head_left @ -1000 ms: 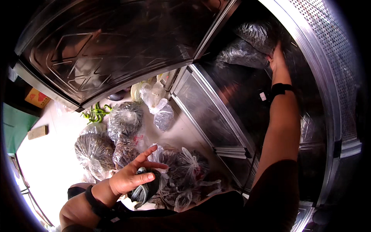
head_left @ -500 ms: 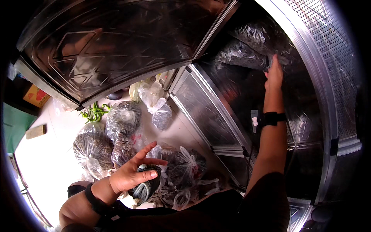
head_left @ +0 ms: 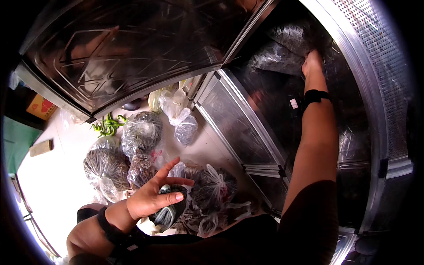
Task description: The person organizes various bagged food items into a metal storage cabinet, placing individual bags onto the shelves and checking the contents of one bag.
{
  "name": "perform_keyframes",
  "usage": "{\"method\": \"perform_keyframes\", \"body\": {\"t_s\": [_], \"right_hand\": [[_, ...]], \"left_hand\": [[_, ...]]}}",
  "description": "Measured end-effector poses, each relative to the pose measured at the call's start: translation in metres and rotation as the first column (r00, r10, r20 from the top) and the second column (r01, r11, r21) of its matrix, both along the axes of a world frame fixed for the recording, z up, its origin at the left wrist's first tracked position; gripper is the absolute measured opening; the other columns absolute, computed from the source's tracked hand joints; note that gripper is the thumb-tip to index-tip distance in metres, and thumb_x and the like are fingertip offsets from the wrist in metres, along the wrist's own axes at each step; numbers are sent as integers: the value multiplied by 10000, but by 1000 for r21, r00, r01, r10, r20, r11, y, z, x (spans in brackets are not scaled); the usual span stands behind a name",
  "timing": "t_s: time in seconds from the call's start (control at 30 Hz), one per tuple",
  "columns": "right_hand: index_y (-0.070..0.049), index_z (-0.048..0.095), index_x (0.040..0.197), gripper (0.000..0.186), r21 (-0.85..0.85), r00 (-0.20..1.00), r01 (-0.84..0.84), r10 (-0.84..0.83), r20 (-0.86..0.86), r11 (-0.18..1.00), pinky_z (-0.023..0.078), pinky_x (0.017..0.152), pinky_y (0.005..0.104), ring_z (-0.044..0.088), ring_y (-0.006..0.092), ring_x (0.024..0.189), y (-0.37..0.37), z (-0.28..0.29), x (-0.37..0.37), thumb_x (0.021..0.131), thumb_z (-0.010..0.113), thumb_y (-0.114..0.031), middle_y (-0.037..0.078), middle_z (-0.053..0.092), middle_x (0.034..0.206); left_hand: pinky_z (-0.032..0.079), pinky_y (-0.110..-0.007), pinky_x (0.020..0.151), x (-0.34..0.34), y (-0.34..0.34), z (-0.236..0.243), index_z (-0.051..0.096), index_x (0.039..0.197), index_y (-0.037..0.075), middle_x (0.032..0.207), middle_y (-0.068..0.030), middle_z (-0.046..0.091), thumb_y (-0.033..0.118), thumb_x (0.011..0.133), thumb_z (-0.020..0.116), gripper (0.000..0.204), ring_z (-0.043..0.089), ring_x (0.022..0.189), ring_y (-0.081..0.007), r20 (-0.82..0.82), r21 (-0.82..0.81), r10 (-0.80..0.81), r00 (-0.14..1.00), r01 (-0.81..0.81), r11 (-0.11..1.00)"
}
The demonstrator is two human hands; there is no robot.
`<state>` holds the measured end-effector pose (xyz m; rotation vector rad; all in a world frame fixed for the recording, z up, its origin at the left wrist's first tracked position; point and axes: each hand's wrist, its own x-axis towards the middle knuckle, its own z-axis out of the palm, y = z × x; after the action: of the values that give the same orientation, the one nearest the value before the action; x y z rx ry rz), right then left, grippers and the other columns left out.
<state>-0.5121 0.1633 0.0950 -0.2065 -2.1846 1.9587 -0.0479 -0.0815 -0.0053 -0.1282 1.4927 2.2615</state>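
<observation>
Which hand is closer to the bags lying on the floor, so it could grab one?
Probably the left. The left hand hangs open right above the clear bags of dark greens on the floor. The right hand is far up inside the steel fridge, pressed against a bag on the shelf.

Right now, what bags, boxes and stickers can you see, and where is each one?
Clear plastic bags of dark greens: knotted, lying on the pale floor, centre-left.
Small clear bag: beside the steel cabinet's base.
Clear bags of dark leaves: on the cabinet shelf, by the right hand.
Orange-and-red cardboard box: far left, on the floor.
Small white sticker: inside the cabinet.
Dark rounded bundle: under the left hand.
</observation>
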Motion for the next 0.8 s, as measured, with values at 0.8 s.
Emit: {"method": "perform_keyframes", "body": {"t_s": [0.8], "right_hand": [[-40, 544, 836, 266, 441, 997, 16, -50, 66, 897, 370, 572, 288, 438, 150, 665, 60, -1, 13, 716, 543, -278, 55, 479, 742]], "left_hand": [[351, -327, 859, 23, 15, 6, 353, 1223, 83, 1055, -110, 515, 321, 746, 598, 587, 468, 987, -222, -92, -289, -470, 878, 428, 856]]}}
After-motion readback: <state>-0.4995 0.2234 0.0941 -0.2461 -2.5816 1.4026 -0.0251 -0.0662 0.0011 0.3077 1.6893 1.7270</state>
